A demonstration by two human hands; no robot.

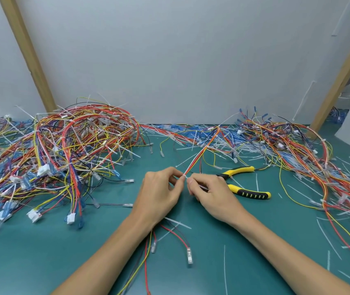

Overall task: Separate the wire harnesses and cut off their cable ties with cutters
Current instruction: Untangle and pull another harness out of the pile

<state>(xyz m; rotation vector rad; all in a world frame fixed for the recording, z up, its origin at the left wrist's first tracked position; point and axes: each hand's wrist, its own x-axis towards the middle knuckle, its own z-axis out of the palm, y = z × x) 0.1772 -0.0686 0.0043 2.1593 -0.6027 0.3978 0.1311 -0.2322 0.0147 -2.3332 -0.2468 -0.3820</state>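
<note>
Two bare hands are meeting over a green bench (42, 262). The left hand (161, 192) and right hand (214, 196) are curling their fingers (173, 171) tip to tip, pinching one thin wire harness (201, 152) of red, orange, yellow and white strands at a small white cable tie (185, 177). The harness is stretching away beyond the fingers toward the far wall (169, 60). Yellow-and-black cutters (248, 193) are lying just right of the right fingers. Tangled piles are crowding the far left (63, 141) and far right (297, 141); open green surface is showing between them, with loose wires (176, 233) beneath the wrists.
</note>
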